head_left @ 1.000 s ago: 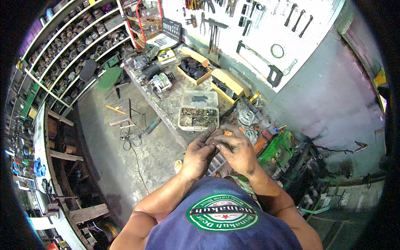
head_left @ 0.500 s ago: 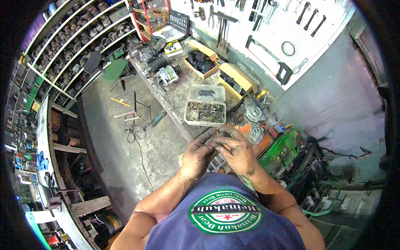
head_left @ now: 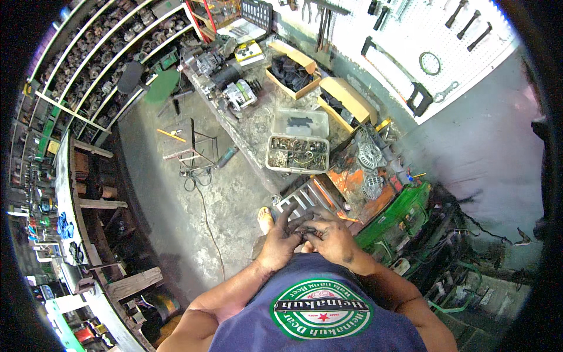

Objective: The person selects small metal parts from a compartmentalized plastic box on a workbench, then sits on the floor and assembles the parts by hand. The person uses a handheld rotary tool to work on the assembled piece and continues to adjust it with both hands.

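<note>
My left hand [head_left: 280, 242] and my right hand [head_left: 332, 239] meet just in front of my blue shirt, their fingers dark with grime. The right hand is closed, its thumb and fingertips pinched together near the left fingers. On the left, the index finger points up and away while the thumb and other fingers press in against the right hand. Whatever small thing lies between the fingertips is too dark and hidden to name. Beyond the hands, on the workbench, an open plastic organizer box [head_left: 268, 154] holds small metal hardware in compartments.
The workbench [head_left: 246, 138] carries an alternator [head_left: 239, 95] and two open cardboard boxes, one a yellow carton [head_left: 352, 98]. Metal fan-like housings [head_left: 369, 154] lie at its right end. A metal stool [head_left: 190, 141] with a cord stands on the floor. Tools hang on a white pegboard [head_left: 410, 56].
Both hands have come down and closer to my shirt, still together. The bench now shows more fully beyond them, with a drawer-like rack below the organizer box uncovered.
</note>
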The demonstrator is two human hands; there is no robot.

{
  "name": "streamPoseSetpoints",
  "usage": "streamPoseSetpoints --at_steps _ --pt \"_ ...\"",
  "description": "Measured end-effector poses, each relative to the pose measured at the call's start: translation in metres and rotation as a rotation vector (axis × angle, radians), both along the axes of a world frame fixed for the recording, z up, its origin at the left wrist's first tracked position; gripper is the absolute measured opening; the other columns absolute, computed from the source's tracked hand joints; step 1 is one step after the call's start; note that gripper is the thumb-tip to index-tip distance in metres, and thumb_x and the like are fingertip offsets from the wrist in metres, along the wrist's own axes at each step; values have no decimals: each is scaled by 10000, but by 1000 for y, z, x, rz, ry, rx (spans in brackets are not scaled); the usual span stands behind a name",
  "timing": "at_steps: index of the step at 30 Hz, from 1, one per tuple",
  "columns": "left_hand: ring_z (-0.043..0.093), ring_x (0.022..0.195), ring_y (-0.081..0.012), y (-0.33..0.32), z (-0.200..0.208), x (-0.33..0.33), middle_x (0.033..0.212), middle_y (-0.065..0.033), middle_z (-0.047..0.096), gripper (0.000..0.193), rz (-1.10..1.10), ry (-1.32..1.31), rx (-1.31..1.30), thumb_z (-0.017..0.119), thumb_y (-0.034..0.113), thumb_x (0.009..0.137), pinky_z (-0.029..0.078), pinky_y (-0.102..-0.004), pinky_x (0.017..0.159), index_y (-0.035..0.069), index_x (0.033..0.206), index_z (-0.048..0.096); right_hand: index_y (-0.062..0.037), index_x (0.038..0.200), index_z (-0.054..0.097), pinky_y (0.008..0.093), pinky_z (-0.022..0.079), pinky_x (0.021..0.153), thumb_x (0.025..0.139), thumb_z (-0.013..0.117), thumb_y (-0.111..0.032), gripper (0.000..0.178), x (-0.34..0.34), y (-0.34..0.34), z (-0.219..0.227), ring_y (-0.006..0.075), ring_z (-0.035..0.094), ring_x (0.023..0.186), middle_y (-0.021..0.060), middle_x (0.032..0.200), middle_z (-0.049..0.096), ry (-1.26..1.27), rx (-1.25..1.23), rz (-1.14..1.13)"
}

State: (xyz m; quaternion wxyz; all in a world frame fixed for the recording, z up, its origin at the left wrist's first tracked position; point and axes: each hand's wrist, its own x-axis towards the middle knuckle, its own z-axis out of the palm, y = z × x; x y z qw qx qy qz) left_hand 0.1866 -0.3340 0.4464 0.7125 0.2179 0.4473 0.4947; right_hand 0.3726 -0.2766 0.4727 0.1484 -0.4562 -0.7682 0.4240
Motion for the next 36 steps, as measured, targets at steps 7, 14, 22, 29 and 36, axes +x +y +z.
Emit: streamPoseSetpoints --at_steps 7,14,22,29,36 --pt "737 1138 -240 20 -44 -25 1266 -149 758 372 15 29 -245 694 -50 1030 606 -380 1036 -39 1396 627 -46 1171 803 435 497 1155 950 782 -83 225 -24 23 -55 358 664 1326 198 1365 714 68 -224 -116" --pt "757 943 -178 58 -102 -60 1063 -110 801 100 122 75 -247 740 -23 1035 640 -338 888 -31 1134 731 -26 1115 719 460 545 1018 929 832 -150 250 -75 66 -96 386 703 1182 177 1228 739 14 -394 -302" --pt "747 958 -172 76 -231 -103 1063 -98 809 101 269 224 -317 748 -31 1027 612 -331 876 -14 1127 743 -41 1305 697 434 598 924 963 823 -274 433 -102 128 -199 366 765 1073 211 1173 783 -150 -450 -52" --pt "719 919 -165 91 -344 -135 1000 -85 790 100 353 524 -334 726 -1 1038 589 -343 880 -39 1127 749 -95 1516 616 557 599 969 983 708 -205 552 -122 204 -266 487 752 1062 274 1145 779 -441 -191 -2" --pt "803 1051 -305 246 -404 -180 1149 -195 822 230 510 963 -31 726 108 1046 600 -410 958 -28 1231 742 -17 1676 376 589 581 982 942 686 -194 816 -156 235 -264 529 743 1041 368 1076 752 -614 -315 94"
